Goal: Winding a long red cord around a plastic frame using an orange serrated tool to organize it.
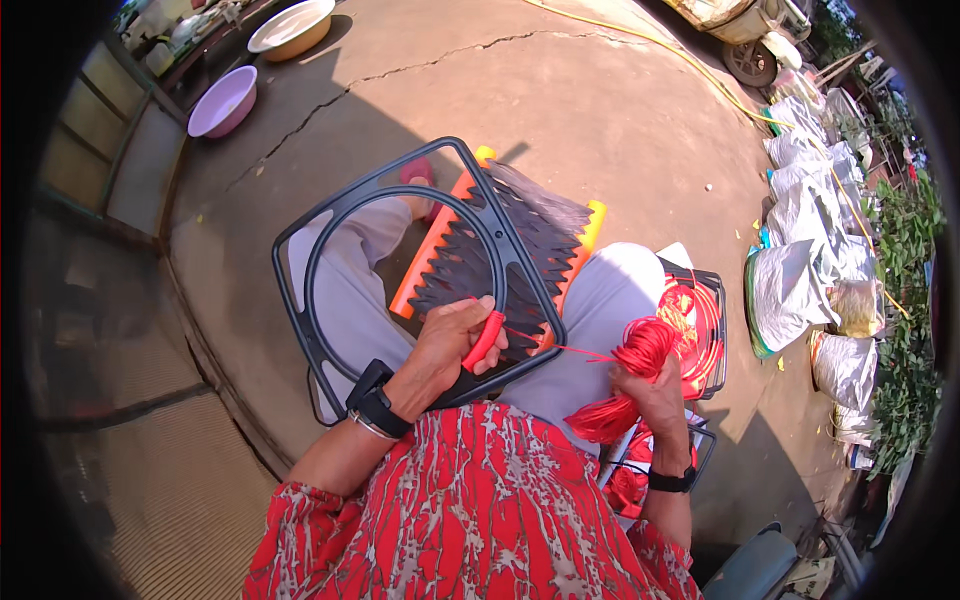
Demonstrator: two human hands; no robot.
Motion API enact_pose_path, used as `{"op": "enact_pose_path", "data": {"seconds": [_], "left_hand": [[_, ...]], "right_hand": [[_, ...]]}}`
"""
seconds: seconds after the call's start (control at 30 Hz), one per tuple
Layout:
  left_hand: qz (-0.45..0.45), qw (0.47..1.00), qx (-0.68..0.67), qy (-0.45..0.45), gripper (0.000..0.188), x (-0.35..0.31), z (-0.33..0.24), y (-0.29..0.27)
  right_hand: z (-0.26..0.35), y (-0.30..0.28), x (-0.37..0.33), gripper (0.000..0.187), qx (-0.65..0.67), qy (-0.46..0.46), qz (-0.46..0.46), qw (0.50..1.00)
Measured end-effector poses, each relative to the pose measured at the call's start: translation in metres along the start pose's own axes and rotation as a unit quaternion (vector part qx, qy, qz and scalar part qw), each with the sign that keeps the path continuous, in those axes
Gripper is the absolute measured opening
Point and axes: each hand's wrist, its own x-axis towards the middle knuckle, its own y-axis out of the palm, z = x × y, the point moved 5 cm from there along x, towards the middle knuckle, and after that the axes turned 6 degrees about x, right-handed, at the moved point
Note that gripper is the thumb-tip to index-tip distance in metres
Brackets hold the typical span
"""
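A square black plastic frame (476, 165) with a round opening lies tilted across my lap. My left hand (450, 345) is closed on the lower right of its inner ring, where a short red wrapped section (486, 341) shows, apparently wound cord. From there one taut red strand (560, 347) runs to a thick skein of red cord (645, 348). My right hand (655, 395) is closed around the skein's middle, with loops sticking out above and below. The palms and some fingertips are hidden. Beyond the frame, between my legs, sits a rack (525, 225) with orange and yellow bars and dark toothed strips.
Beside my right leg is another black frame (718, 330) with red cord, and more red cord (628, 485) lies nearer me. White sacks (790, 290) line the right. A purple basin (224, 102) and a tan basin (292, 30) stand far left. A yellow hose (650, 38) crosses the ground.
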Motion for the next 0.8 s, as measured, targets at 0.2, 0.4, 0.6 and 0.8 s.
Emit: {"op": "enact_pose_path", "data": {"seconds": [0.2,0.4,0.6,0.8], "left_hand": [[0.022,0.999,-0.033,-0.015,0.030,-0.001,0.001,0.000],[0.025,1.000,-0.005,-0.004,0.017,0.005,0.006,0.001],[-0.032,0.995,0.091,0.006,0.011,0.010,0.027,0.004],[-0.055,0.945,0.297,0.128,0.021,0.009,0.031,0.020]], "right_hand": [[-0.002,-0.088,-0.023,0.013,0.434,-0.104,-0.158,0.881],[0.020,-0.086,-0.037,0.019,0.387,-0.139,-0.112,0.904],[0.115,-0.043,-0.029,0.029,0.386,-0.243,0.044,0.889],[0.202,0.039,0.008,0.032,0.355,-0.291,0.162,0.874]]}}
